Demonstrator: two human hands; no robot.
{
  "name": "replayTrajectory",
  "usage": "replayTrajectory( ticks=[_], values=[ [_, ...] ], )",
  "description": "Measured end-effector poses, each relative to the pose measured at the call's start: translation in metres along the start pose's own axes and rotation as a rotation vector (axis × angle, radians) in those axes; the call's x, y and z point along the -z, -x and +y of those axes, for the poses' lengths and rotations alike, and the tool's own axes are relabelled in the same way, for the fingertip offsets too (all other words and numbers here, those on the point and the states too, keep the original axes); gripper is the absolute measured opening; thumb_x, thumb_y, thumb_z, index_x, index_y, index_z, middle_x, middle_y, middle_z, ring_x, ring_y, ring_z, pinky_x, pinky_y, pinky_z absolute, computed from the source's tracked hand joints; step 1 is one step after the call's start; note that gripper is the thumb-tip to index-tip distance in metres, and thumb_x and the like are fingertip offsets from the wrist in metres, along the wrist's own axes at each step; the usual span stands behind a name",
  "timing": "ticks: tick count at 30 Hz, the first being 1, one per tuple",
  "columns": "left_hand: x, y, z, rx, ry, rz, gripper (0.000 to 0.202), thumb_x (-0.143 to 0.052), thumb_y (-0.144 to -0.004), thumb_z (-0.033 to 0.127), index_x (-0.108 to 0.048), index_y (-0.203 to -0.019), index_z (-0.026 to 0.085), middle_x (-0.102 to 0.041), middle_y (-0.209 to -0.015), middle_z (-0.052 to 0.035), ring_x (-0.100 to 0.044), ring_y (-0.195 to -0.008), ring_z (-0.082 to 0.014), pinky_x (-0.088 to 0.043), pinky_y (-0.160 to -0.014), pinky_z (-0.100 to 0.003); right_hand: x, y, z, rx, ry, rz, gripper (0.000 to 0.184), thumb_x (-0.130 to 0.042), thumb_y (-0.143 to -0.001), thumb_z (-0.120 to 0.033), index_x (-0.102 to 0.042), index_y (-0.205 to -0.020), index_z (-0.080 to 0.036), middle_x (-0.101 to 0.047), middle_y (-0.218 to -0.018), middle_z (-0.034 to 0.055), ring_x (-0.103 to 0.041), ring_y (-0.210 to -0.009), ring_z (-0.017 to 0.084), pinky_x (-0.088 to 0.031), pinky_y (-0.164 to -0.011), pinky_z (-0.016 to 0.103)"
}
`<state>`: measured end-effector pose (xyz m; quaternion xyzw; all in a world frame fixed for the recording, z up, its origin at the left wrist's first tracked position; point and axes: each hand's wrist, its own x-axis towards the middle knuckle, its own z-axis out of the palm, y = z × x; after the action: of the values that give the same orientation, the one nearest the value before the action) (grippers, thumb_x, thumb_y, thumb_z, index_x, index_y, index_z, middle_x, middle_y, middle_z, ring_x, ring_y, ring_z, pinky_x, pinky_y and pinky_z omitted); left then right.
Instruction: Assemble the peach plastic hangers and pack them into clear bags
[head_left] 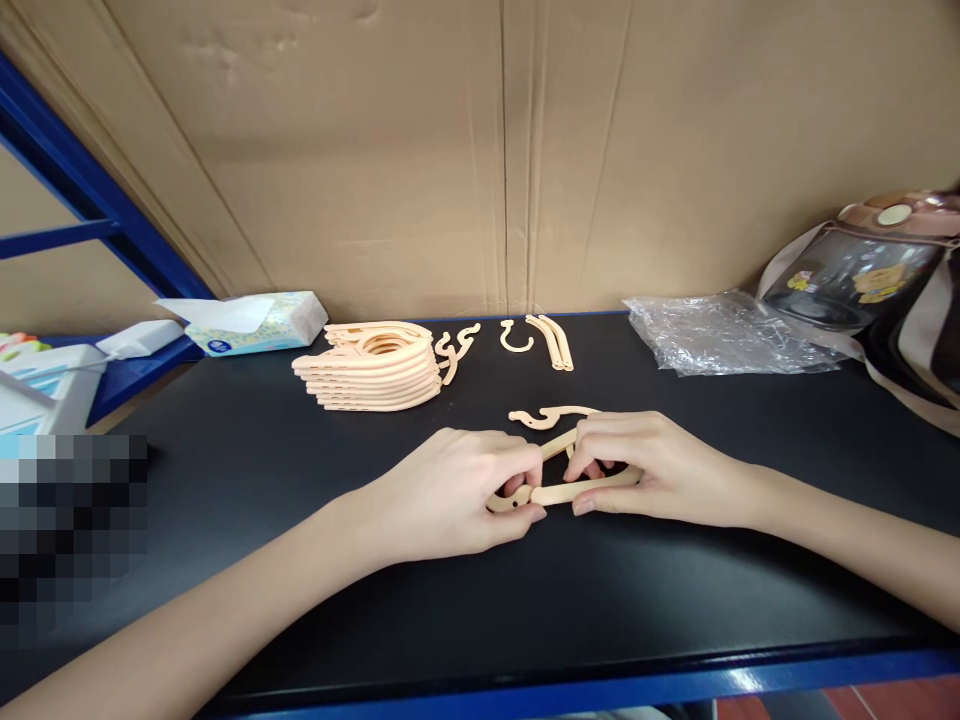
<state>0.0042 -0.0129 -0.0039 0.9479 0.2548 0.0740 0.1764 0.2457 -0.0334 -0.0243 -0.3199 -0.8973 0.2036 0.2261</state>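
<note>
A beige plastic folding hanger (570, 491) lies low over the black table, between my two hands. My left hand (457, 495) pinches its left end near a jointed part with a small hole, thumb below and fingers curled above. On the other side, my right hand (649, 465) grips the long curved bar, its fingers partly hidden behind the hanger. Just beyond the right fingers lies a loose curved hanger piece (551, 414), its right end covered by that hand. Farther back are a loose hook (517, 347) and two slim curved bars (553, 345).
A stack of beige folded hangers (367, 385) stands at the back left, with loose pieces (459, 350) beside it. Left of these is a tissue pack (262, 325). Crumpled clear plastic (720, 335) and a strapped drink bottle (862, 275) occupy the back right, before a cardboard wall (375, 150).
</note>
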Motion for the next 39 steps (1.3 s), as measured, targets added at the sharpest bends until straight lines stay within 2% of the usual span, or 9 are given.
replayTrajectory(
  ticks=[6, 9, 15, 20, 25, 28, 31, 33, 39],
  values=[
    [0.002, -0.001, -0.001, -0.03, -0.047, 0.033, 0.007, -0.062, -0.084, 0.023, -0.056, -0.083, 0.02, -0.058, -0.079, 0.0053, -0.052, -0.074, -0.0112, -0.032, -0.059, -0.023, 0.009, 0.001, 0.014, -0.127, 0.091, 0.249, 0.019, -0.054, -0.095, -0.034, -0.065, -0.089, -0.02, -0.058, -0.078, 0.0007, -0.053, -0.072, 0.013, -0.042, -0.062, 0.026],
    [0.002, 0.0, -0.001, -0.051, -0.058, 0.047, 0.006, -0.061, -0.084, 0.02, -0.056, -0.082, 0.02, -0.06, -0.081, 0.0049, -0.052, -0.079, -0.0119, -0.034, -0.062, -0.023, 0.013, 0.001, 0.028, -0.163, 0.185, 0.295, 0.017, -0.055, -0.094, -0.034, -0.066, -0.091, -0.021, -0.06, -0.083, 0.0021, -0.054, -0.078, 0.015, -0.044, -0.067, 0.029],
    [0.001, -0.001, -0.001, -0.055, -0.042, 0.028, 0.002, -0.06, -0.085, 0.02, -0.059, -0.087, 0.02, -0.061, -0.087, 0.0027, -0.055, -0.088, -0.0141, -0.039, -0.066, -0.024, 0.014, 0.001, 0.046, -0.275, 0.257, 0.239, 0.021, -0.058, -0.092, -0.04, -0.071, -0.097, -0.024, -0.064, -0.095, 0.0039, -0.059, -0.087, 0.019, -0.048, -0.073, 0.034],
    [-0.001, -0.003, -0.003, -0.069, -0.006, 0.014, 0.003, -0.058, -0.088, 0.022, -0.059, -0.087, 0.019, -0.063, -0.102, -0.0003, -0.058, -0.094, -0.0161, -0.044, -0.079, -0.027, 0.014, 0.0, 0.046, -0.292, 0.33, 0.187, 0.02, -0.06, -0.091, -0.039, -0.074, -0.093, -0.026, -0.066, -0.093, 0.0025, -0.061, -0.088, 0.02, -0.048, -0.076, 0.033],
    [0.0, -0.001, -0.001, 0.08, 0.207, -0.007, 0.026, -0.057, -0.092, 0.039, -0.056, -0.114, 0.025, -0.062, -0.114, 0.0002, -0.063, -0.081, -0.0141, -0.049, -0.071, -0.028, 0.014, -0.001, 0.039, -0.288, 0.501, 0.183, 0.021, -0.056, -0.092, -0.028, -0.073, -0.08, -0.022, -0.068, -0.08, 0.0009, -0.059, -0.072, 0.017, -0.044, -0.067, 0.032],
    [0.0, -0.001, -0.002, 0.148, 0.283, 0.076, 0.025, -0.051, -0.095, 0.04, -0.054, -0.116, 0.026, -0.061, -0.119, -0.0011, -0.064, -0.081, -0.0137, -0.052, -0.071, -0.028, 0.014, -0.001, 0.036, -0.238, 0.562, 0.196, 0.023, -0.056, -0.093, -0.028, -0.073, -0.079, -0.021, -0.069, -0.079, 0.0012, -0.06, -0.072, 0.017, -0.043, -0.068, 0.033],
    [-0.001, -0.003, -0.008, 0.111, 0.106, 0.21, 0.02, -0.045, -0.098, 0.029, -0.057, -0.113, 0.022, -0.062, -0.118, -0.0033, -0.061, -0.101, -0.0185, -0.051, -0.084, -0.033, 0.014, -0.001, 0.036, -0.224, 0.553, 0.196, 0.022, -0.059, -0.092, -0.035, -0.075, -0.084, -0.022, -0.069, -0.081, 0.0019, -0.06, -0.072, 0.017, -0.045, -0.067, 0.032],
    [-0.002, -0.004, -0.013, 0.095, -0.047, 0.249, 0.023, -0.042, -0.098, 0.021, -0.058, -0.115, 0.021, -0.062, -0.119, -0.004, -0.058, -0.109, -0.0205, -0.048, -0.093, -0.037, 0.014, 0.0, 0.037, -0.202, 0.588, 0.186, 0.022, -0.058, -0.092, -0.035, -0.075, -0.085, -0.023, -0.07, -0.082, 0.002, -0.059, -0.07, 0.017, -0.045, -0.066, 0.032],
    [-0.004, -0.006, -0.019, 0.193, -0.163, 0.212, 0.032, -0.042, -0.097, 0.017, -0.057, -0.125, 0.017, -0.062, -0.124, -0.0069, -0.057, -0.113, -0.0231, -0.048, -0.095, -0.04, 0.01, 0.0, 0.038, -0.094, 0.759, 0.165, 0.029, -0.049, -0.097, -0.024, -0.073, -0.083, -0.018, -0.068, -0.081, 0.0035, -0.06, -0.07, 0.017, -0.041, -0.066, 0.033]
  ],
)
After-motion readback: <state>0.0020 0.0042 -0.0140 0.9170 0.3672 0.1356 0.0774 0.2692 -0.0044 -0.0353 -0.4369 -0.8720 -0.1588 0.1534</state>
